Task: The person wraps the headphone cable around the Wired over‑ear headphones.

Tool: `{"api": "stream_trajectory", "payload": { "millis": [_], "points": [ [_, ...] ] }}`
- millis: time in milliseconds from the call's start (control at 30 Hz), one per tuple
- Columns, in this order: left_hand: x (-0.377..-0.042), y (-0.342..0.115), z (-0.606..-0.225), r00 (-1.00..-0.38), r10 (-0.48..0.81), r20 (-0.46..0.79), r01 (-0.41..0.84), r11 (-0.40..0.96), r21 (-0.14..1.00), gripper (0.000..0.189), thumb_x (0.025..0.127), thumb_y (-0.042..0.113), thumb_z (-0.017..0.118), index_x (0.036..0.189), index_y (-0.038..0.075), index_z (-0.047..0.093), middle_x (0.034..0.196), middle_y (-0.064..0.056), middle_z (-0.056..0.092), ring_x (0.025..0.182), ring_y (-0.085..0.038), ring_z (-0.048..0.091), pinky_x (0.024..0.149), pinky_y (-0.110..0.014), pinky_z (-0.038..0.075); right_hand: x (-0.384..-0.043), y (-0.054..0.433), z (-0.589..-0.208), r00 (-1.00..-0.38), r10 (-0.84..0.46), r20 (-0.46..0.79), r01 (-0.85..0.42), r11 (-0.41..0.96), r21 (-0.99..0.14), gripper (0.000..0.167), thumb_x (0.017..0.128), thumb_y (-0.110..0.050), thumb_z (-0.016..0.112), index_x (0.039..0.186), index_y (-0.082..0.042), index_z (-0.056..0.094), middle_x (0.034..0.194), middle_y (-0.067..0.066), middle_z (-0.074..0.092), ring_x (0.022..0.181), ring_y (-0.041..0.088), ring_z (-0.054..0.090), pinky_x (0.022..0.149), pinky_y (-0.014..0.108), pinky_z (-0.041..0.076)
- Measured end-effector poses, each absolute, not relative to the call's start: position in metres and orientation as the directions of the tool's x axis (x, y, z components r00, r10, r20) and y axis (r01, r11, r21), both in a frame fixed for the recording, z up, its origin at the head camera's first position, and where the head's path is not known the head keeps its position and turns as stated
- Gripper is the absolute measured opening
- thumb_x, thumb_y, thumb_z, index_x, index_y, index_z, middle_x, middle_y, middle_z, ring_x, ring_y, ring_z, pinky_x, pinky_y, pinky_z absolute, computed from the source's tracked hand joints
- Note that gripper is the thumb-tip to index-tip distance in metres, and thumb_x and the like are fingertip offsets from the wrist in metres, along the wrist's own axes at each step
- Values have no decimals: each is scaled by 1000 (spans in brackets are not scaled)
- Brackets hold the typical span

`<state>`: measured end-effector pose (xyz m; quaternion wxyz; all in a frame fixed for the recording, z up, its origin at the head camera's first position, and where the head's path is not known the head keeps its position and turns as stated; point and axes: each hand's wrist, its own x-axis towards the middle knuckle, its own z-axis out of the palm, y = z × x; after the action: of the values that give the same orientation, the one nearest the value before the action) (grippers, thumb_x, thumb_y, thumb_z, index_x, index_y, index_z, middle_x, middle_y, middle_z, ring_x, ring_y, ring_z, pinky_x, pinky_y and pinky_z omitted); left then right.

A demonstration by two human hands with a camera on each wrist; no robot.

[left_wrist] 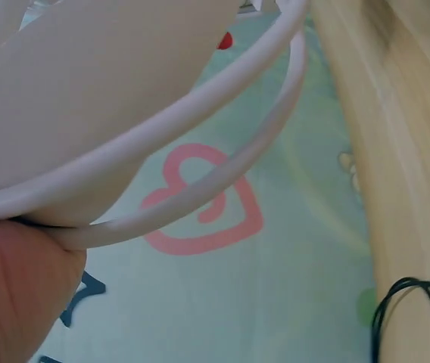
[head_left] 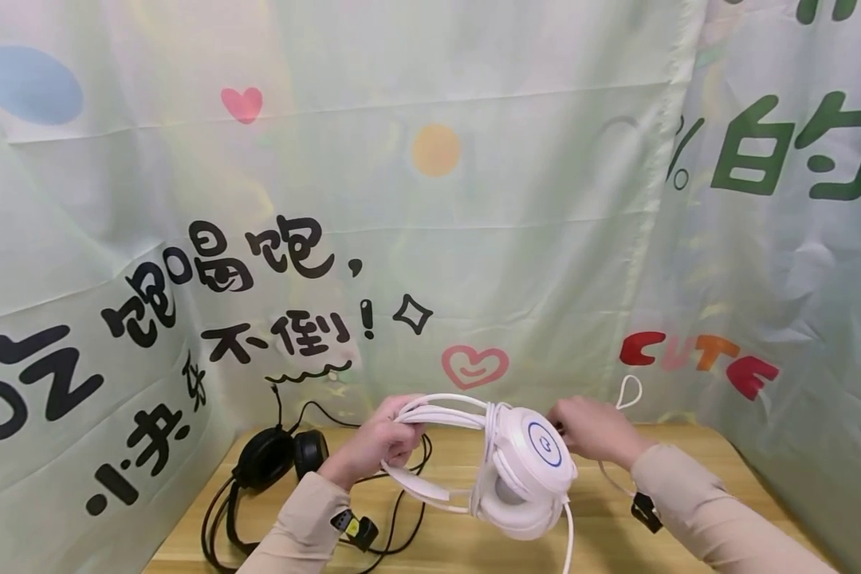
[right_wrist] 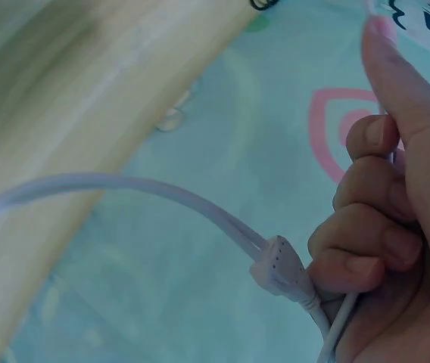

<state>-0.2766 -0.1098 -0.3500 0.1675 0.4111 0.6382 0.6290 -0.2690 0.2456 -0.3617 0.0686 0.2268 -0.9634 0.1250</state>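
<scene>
White headphones (head_left: 541, 486) with a blue ring on the ear cup are held above the table, tilted sideways. My left hand (head_left: 383, 438) grips them by the headband, together with strands of white cable (left_wrist: 192, 197) that run along it. More loops of the cable wrap around the band near the ear cup. Beyond the ear cup, my right hand (head_left: 595, 426) holds the white cable in curled fingers, its thumb extended along it. Beside that hand's little finger hangs a white Y-shaped cable splitter (right_wrist: 281, 268). A small cable loop (head_left: 629, 391) sticks up behind the right hand.
A black headset (head_left: 265, 458) lies on the left of the wooden table (head_left: 617, 518), its black cable (head_left: 419, 510) coiled behind and below my left hand. A printed cloth (head_left: 373, 183) encloses the table at the back and sides.
</scene>
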Motion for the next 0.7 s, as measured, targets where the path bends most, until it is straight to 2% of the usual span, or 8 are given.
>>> {"api": "stream_trajectory", "payload": {
  "millis": [100,200,300,433,567,700],
  "points": [
    [-275,-106,-343,-609,741,283,383,-38,923,41,72,-11,41,110,-11,56,64,4,39,43,-4,32,38,-22,25,-272,242,-350,-891,-422,167,-450,873,-191,17,87,-16,84,76,-25,74,68,-14,63,62,6,52,56,28,46],
    [-274,-100,-335,-605,745,281,479,59,876,27,74,-11,45,99,-8,55,67,1,42,45,-4,35,40,-20,29,-275,239,-335,-882,-443,159,-466,869,-164,24,87,-13,81,71,-23,67,66,-12,57,61,7,50,56,27,42],
    [-273,-94,-328,-593,736,325,641,188,744,16,74,-8,51,86,2,54,69,4,44,54,-2,40,50,-18,35,-278,237,-322,-878,-455,152,-475,867,-149,31,89,-16,81,68,-23,59,64,-11,50,61,7,47,56,25,37],
    [-269,-88,-321,-572,728,378,782,345,518,16,75,0,57,74,14,49,67,11,41,62,0,40,61,-18,37,-280,241,-307,-884,-437,166,-460,875,-148,38,89,-30,87,68,-22,56,63,-11,44,61,8,43,56,25,33],
    [-264,-83,-316,-574,723,385,810,432,397,17,78,6,58,73,19,49,64,13,39,60,-1,39,59,-19,36,-281,243,-294,-890,-421,177,-447,881,-155,37,88,-32,87,69,-21,57,64,-9,44,61,9,42,56,27,32],
    [-260,-75,-311,-599,702,385,799,495,341,17,82,9,57,73,21,49,63,13,41,56,-2,38,55,-20,35,-280,242,-278,-895,-404,188,-433,889,-151,36,89,-33,86,69,-21,59,64,-8,47,61,10,44,57,28,34]
  ]
}}
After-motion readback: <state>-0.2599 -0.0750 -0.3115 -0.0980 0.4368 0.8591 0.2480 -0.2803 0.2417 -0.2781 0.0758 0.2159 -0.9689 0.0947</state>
